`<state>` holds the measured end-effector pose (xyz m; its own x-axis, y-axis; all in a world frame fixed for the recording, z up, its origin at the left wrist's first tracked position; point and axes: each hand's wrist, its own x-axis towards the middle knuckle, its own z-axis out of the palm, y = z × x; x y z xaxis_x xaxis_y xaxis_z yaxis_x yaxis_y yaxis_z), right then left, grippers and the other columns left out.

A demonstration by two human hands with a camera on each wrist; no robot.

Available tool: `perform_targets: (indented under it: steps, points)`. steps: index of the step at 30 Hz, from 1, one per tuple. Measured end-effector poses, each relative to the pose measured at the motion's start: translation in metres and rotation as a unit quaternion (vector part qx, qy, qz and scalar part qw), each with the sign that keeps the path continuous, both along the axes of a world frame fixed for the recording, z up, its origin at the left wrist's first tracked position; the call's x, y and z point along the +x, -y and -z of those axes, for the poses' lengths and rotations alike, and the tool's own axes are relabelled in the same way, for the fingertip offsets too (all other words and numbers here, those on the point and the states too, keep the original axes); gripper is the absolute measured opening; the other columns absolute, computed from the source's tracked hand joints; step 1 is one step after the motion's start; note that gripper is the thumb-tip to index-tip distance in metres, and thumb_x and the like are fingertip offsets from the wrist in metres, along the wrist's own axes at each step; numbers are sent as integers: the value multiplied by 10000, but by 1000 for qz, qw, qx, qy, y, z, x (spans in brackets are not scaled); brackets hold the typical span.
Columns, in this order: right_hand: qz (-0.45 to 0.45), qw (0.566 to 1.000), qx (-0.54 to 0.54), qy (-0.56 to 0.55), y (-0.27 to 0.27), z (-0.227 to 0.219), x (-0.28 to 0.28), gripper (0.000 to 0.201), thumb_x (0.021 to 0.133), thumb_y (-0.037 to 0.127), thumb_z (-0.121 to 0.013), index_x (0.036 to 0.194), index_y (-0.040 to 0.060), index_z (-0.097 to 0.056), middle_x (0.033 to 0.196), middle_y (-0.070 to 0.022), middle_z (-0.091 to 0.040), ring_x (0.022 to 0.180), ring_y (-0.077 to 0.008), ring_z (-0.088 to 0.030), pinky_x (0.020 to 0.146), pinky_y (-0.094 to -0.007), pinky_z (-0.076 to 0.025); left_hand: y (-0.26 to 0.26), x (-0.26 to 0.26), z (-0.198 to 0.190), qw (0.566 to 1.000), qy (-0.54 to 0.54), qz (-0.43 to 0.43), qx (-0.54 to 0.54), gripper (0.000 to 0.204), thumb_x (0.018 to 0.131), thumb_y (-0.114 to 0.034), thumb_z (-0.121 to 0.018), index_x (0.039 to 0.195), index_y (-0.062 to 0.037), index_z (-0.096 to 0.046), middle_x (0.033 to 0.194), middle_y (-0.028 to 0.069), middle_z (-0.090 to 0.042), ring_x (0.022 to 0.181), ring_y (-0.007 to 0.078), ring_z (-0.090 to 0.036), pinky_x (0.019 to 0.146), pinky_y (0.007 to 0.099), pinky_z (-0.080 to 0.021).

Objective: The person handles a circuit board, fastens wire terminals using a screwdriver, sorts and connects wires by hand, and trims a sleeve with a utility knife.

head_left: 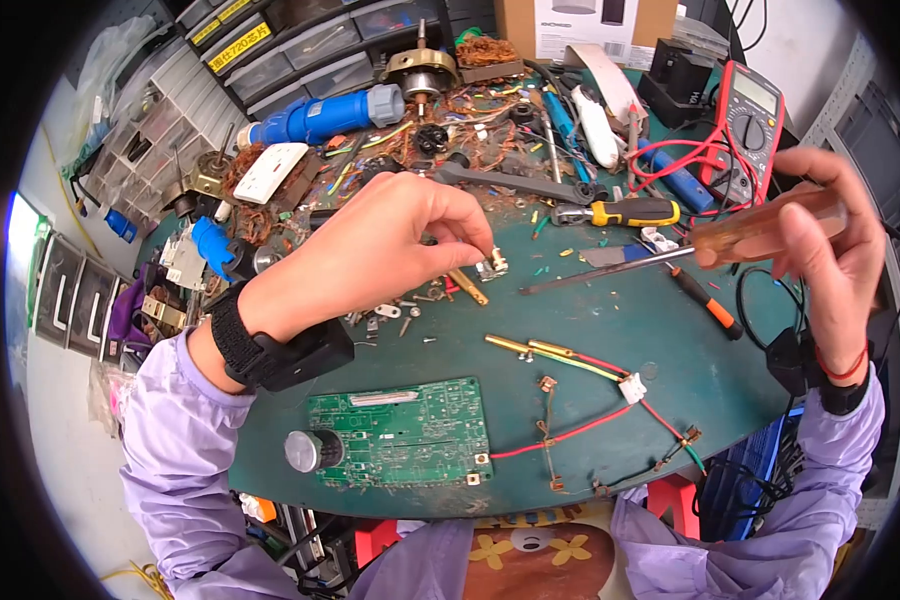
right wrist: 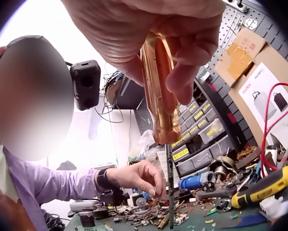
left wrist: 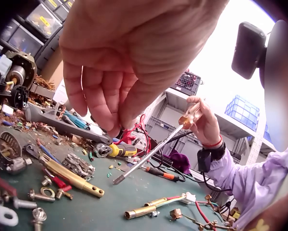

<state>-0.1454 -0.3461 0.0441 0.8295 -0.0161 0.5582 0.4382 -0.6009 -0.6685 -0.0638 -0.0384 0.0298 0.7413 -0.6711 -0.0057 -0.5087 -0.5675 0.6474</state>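
Note:
My left hand (head_left: 390,230) hovers over the middle of the bench with thumb and fingertips drawn together; whether a tiny part sits between them I cannot tell. Below its fingertips lie a small silver metal terminal piece (left wrist: 79,166) and a brass pin connector (left wrist: 74,179). My right hand (head_left: 820,230) grips the clear amber handle of a flat-blade screwdriver (head_left: 770,228), raised over the right side. The screwdriver's long shaft (left wrist: 148,156) slants down and left, its tip close to the bench in front of the left hand.
A green circuit board (head_left: 400,430) with red-wired brass connectors (head_left: 510,343) lies at the front. Loose screws (left wrist: 40,195) sit near the left hand. Behind are a wrench (head_left: 515,180), yellow-black ratchet handle (head_left: 635,212), blue plug (head_left: 325,115) and multimeter (head_left: 750,125). An orange-black screwdriver (head_left: 705,300) lies right.

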Motion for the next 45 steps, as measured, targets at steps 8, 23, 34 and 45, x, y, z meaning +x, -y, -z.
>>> perform_targets:
  steps: [8,23,34,45]
  points:
    - [-27,993,-80,84,-31,-37,19,366,945,215,-520,1208,-38,-501,730,-61,-639,609,-105,-617,591,-200,-465,-31,-9,4,998,33,19,-48,124,822,7,-660,938,-14,-700,828,45,-694,759,111,-629,698,241,-492]
    - [-210,976,24,59,-90,-28,60,427,920,183,-563,1273,13,-393,859,-92,-575,703,-94,-590,586,-200,-477,-43,-11,7,998,-8,-8,-56,198,792,40,-672,979,-20,-647,818,38,-676,734,103,-620,687,247,-498]
    - [-182,976,15,123,-64,-15,60,410,956,176,-478,1306,-14,-382,849,-111,-566,694,-85,-495,652,-211,-391,-46,-10,14,997,-21,-2,-73,200,811,27,-657,1005,-21,-646,863,67,-696,780,127,-651,718,264,-513]
    - [-237,961,5,143,-54,-6,50,403,984,162,-397,1342,-8,-329,961,-163,-566,740,-112,-532,691,-234,-449,-48,-13,11,998,-25,-17,-47,183,788,39,-683,963,-12,-660,821,46,-683,735,93,-622,685,245,-502]
